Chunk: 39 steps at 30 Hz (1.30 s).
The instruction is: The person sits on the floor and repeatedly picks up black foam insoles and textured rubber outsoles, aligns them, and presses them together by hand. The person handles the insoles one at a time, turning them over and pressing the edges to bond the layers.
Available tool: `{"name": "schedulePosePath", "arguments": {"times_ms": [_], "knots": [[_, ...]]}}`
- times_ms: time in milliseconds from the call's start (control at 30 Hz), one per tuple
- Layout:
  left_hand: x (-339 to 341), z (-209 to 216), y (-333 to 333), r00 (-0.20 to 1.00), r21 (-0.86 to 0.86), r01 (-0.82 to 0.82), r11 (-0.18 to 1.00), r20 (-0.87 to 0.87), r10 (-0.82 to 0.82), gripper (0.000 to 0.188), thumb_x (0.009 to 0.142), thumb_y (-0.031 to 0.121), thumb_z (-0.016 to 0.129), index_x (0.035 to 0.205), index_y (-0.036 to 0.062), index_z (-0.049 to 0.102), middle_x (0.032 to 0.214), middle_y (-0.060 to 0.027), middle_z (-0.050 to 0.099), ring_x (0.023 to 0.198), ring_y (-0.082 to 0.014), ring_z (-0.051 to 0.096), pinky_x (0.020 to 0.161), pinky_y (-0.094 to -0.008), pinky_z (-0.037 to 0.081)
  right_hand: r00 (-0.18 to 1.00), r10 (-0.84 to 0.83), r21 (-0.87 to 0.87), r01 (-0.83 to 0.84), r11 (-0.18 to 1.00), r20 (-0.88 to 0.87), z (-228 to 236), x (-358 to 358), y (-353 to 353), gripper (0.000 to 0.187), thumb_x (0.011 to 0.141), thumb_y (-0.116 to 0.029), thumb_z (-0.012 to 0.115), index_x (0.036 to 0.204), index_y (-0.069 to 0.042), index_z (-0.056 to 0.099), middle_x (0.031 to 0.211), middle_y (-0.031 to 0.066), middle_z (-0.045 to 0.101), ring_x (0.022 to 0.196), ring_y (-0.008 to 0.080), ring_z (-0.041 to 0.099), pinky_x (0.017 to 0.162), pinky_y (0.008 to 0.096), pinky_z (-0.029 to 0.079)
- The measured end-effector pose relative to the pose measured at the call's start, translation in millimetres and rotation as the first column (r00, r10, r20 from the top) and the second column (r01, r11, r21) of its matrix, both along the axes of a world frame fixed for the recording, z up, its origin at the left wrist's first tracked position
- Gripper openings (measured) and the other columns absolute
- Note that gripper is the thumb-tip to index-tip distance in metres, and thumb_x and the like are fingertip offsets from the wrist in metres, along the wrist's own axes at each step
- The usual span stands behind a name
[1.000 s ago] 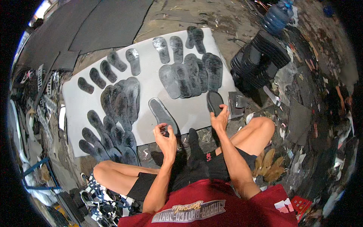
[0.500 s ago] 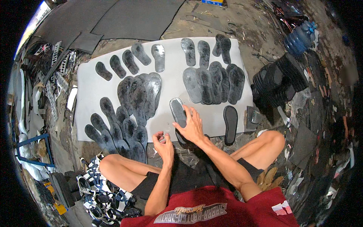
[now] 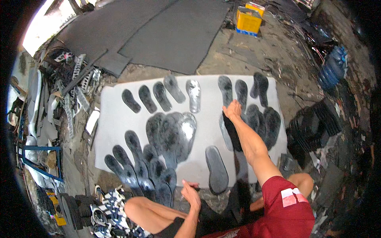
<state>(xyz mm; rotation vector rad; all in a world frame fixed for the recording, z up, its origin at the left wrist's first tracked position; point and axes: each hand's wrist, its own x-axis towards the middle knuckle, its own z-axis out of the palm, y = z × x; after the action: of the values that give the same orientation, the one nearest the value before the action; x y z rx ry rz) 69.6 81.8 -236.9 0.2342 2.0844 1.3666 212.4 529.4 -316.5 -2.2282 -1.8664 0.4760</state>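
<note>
My right hand reaches to the far right part of a pale board. Its fingers are closed at the heel end of a dark shoe sole; whatever they grip is hidden. Close by, my forearm covers part of a cluster of overlapping soles. Near the board's front edge, my left hand is loosely open, thumb and a finger apart, with nothing visible in it. A single grey sole with a dark rim lies in front of me, between my two arms.
More soles line the board's far left, with overlapping piles below them. Sandals are heaped by my left knee. Black stacked pieces and a blue water jug are at right. Dark sheets and a yellow box lie beyond.
My right hand has left the sole in front of me and stretched to the far right soles. The left hand's fingers have uncurled somewhat. The view has tilted up, showing more floor beyond.
</note>
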Motion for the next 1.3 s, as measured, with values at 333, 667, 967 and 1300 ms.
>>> {"name": "schedulePosePath", "arguments": {"times_ms": [333,667,967,1300], "knots": [[3,-30,-10,0.993,0.128,-0.025,0.992,0.116,0.01,0.027,0.107,0.018,0.066,0.09,-0.0027,0.071,0.084,-0.0092,0.072,0.079,-0.0169,0.061,0.076,-0.035,0.05,0.965,-0.177,-0.03,0.174,0.984,-0.191,4,-38,26,0.097,0.079,-0.04,0.095,0.149,-0.006,0.038,0.139,0.033,0.059,0.129,0.0506,0.062,0.108,0.0622,0.051],[-47,144,60,0.377,-0.189,0.551,0.813,-0.813,-0.444,0.109,0.069,0.03,0.096,0.162,0.0082,0.044,0.169,-0.0204,0.039,0.163,-0.0476,0.021,0.131,-0.0677,0.016,0.417,0.633,0.358,-0.566,0.742,-0.653,217,-2,-141,0.102,0.075,-0.012,0.083,0.158,-0.012,0.024,0.127,0.0162,0.067,0.122,0.0281,0.064,0.116,0.0459,0.046],[0,200,24,0.591,0.349,0.806,0.477,-0.466,-0.659,0.09,0.066,0.024,0.097,0.144,0.0007,0.057,0.129,-0.0184,0.072,0.124,-0.033,0.07,0.113,-0.0441,0.05,-0.259,0.421,0.476,-0.669,0.57,-0.869,315,49,-295,0.115,0.077,-0.009,0.087,0.162,-0.021,0.01,0.143,0.0237,0.058,0.137,0.0323,0.058,0.119,0.0465,0.046],[62,244,-8,0.567,0.127,0.798,0.59,-0.49,-0.662,0.112,0.07,0.043,0.099,0.155,-0.0019,0.04,0.134,-0.028,0.064,0.119,-0.0397,0.072,0.1,-0.0467,0.059,-0.418,-0.2,0.002,-0.435,0.901,-0.886,218,74,-405,0.097,0.092,-0.056,0.083,0.164,-0.007,0.04,0.16,0.0224,0.052,0.146,0.0362,0.054,0.123,0.0533,0.043]]}}
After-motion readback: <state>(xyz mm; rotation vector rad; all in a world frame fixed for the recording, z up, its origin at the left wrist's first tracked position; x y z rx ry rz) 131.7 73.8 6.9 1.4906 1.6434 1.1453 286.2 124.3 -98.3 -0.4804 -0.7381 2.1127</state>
